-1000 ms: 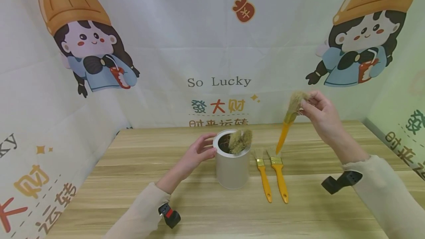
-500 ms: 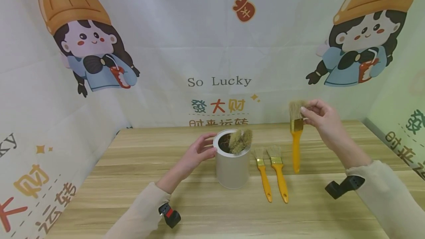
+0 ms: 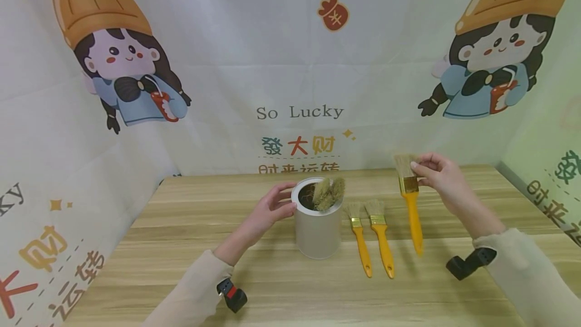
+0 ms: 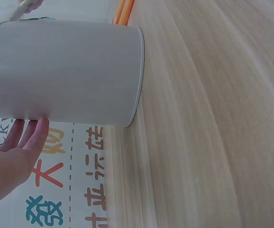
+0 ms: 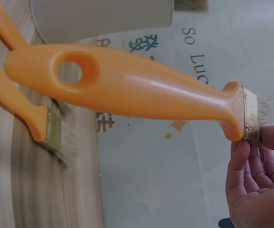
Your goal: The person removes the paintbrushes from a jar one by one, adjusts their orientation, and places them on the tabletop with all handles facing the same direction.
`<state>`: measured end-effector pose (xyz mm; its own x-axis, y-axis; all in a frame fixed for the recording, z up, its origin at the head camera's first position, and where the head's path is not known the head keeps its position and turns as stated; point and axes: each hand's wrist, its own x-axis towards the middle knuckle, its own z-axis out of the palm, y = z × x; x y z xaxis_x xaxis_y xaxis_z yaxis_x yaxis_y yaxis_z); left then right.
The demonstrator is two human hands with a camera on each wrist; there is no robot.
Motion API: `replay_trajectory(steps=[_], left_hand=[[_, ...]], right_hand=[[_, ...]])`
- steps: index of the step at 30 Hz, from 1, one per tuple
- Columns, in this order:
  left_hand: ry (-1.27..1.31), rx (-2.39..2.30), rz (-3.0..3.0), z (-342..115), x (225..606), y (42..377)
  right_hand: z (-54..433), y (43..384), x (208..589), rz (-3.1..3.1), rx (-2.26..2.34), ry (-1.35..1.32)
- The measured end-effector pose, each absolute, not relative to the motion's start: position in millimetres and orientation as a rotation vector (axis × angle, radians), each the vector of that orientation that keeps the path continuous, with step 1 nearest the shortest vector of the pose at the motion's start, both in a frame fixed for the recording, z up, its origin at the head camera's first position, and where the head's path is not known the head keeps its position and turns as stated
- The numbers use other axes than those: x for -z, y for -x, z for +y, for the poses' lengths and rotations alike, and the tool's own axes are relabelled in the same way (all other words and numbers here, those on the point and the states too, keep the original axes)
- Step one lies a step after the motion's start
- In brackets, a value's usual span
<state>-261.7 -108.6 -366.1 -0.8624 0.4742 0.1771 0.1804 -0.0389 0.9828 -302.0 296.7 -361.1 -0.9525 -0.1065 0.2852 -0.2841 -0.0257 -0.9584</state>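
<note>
Surface: wider lying brush and narrower lying brush down side by side; I'd judge the held brush not yet laid.
Can: upright left of that pair, tufts poking over its rim, so I reckon more is left there.
Left hand: forearm slanting forward, grip curved against the can's side.
Right hand: raised at right, grip clamped on bristles, handle hanging down; I can't tell whether its tip touches.
</note>
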Motion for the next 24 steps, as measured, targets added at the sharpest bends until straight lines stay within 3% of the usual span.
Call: replay_trajectory(steps=[4, 18, 24], left_hand=[[-0.709, -2.002, 2.014, -108.6, 366.6, 261.8], [-0.705, -2.001, 2.018, -108.9, 368.3, 263.1], [-0.708, -2.004, 2.02, -108.8, 367.8, 263.0]], right_hand=[[302.2, 307.6, 373.9, -2.217, -2.046, -0.337], [270.5, 257.7, 347.4, -2.539, -1.797, -0.121], [303.1, 298.4, 409.8, -2.472, -1.883, -0.109]])
